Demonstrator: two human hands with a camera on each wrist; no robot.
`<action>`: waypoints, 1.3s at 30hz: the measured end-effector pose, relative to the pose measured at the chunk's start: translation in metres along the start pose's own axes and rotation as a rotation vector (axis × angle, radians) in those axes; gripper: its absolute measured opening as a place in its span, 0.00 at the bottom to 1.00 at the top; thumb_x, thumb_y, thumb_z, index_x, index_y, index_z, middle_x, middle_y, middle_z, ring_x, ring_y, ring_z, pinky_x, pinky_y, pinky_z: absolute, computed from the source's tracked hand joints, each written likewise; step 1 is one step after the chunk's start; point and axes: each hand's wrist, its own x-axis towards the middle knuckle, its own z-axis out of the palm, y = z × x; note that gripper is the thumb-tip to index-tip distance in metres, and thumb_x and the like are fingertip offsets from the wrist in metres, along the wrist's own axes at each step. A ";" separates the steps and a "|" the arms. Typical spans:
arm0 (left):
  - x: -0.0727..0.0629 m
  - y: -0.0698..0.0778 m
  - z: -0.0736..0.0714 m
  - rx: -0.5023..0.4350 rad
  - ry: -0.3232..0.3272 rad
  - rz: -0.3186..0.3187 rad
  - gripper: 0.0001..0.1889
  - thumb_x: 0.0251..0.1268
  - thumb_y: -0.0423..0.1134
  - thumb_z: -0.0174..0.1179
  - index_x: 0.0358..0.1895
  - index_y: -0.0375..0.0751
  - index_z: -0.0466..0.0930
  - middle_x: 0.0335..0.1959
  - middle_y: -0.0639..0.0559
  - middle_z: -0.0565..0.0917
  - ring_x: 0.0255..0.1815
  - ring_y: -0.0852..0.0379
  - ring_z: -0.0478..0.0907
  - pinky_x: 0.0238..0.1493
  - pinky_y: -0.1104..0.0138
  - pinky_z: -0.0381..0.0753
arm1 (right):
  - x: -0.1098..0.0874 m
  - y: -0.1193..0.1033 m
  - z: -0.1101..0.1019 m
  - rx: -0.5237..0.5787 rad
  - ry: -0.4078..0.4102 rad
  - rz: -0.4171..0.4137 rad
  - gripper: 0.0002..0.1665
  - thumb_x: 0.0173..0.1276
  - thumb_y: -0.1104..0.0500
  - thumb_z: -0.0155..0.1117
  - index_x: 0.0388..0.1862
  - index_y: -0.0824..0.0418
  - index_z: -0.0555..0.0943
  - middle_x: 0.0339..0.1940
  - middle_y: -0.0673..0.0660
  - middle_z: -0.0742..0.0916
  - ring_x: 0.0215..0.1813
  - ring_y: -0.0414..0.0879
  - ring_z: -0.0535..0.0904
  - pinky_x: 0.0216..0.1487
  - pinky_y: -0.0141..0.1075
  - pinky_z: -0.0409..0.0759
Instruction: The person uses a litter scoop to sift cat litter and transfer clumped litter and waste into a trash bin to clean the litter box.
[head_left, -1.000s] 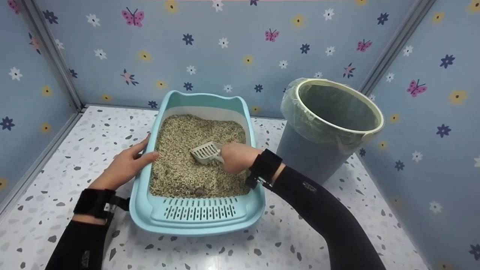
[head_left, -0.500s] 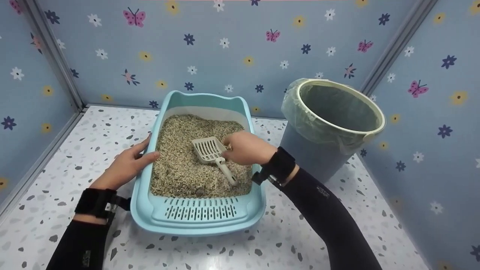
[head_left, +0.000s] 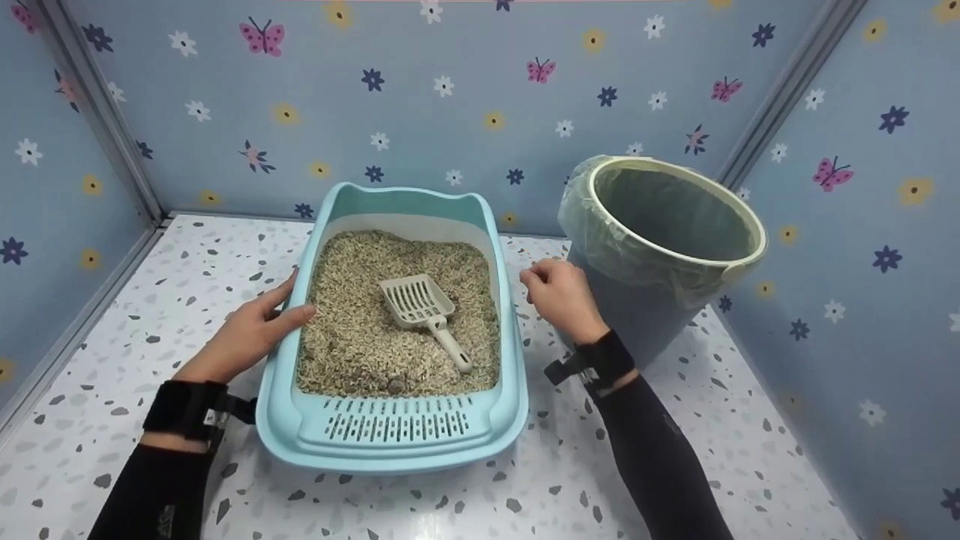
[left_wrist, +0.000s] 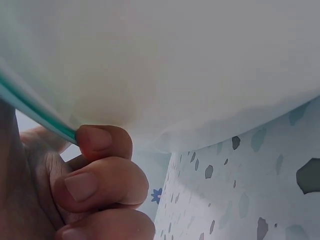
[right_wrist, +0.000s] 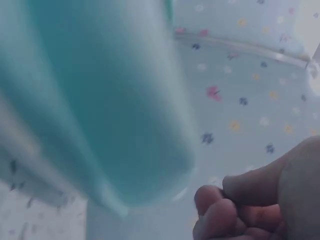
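Observation:
A light blue litter box stands on the speckled surface, holding a bed of grainy litter. My left hand grips its left rim, thumb over the edge and fingers curled beneath, as the left wrist view also shows with the fingers. A beige slotted litter scoop lies on the litter, its handle pointing to the near right. To the right of the box, my right hand hovers apart from it with loosely bent fingers and nothing in them. In the right wrist view its thumb rests near the bent forefinger.
A grey-blue waste bin with a cream rim and translucent liner stands at the right, close behind my right hand. Blue patterned walls enclose the back and both sides. Small dark clumps lie in the litter near the box's front.
My right hand held the scoop, let it go onto the litter, and has moved right, out past the box's rim. My left hand has stayed on the left rim.

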 end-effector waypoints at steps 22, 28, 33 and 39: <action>-0.040 0.029 0.007 0.133 -0.054 -0.066 0.55 0.84 0.59 0.64 0.91 0.30 0.40 0.56 0.35 0.88 0.38 0.53 0.87 0.42 0.65 0.88 | 0.007 0.057 0.048 0.683 -0.251 0.357 0.29 0.92 0.50 0.54 0.25 0.60 0.78 0.17 0.49 0.73 0.16 0.39 0.65 0.18 0.33 0.63; -0.028 0.019 -0.003 0.168 -0.058 -0.030 0.53 0.84 0.59 0.64 0.90 0.27 0.44 0.45 0.43 0.89 0.36 0.53 0.87 0.43 0.67 0.85 | 0.006 0.054 0.051 0.768 -0.303 0.407 0.30 0.93 0.51 0.51 0.24 0.58 0.76 0.14 0.48 0.70 0.15 0.38 0.60 0.17 0.32 0.59; -0.018 0.008 -0.016 0.126 -0.100 -0.053 0.51 0.86 0.59 0.62 0.91 0.32 0.44 0.57 0.36 0.88 0.41 0.52 0.89 0.45 0.66 0.88 | -0.012 0.048 0.057 0.793 -0.287 0.445 0.28 0.93 0.51 0.51 0.28 0.59 0.80 0.15 0.47 0.71 0.16 0.38 0.62 0.18 0.31 0.64; -0.008 0.008 -0.035 0.147 -0.132 -0.078 0.49 0.87 0.61 0.59 0.92 0.36 0.46 0.57 0.36 0.87 0.38 0.52 0.89 0.41 0.64 0.88 | -0.033 0.037 0.061 0.866 -0.274 0.465 0.28 0.92 0.53 0.51 0.24 0.56 0.71 0.14 0.46 0.66 0.15 0.38 0.57 0.17 0.30 0.58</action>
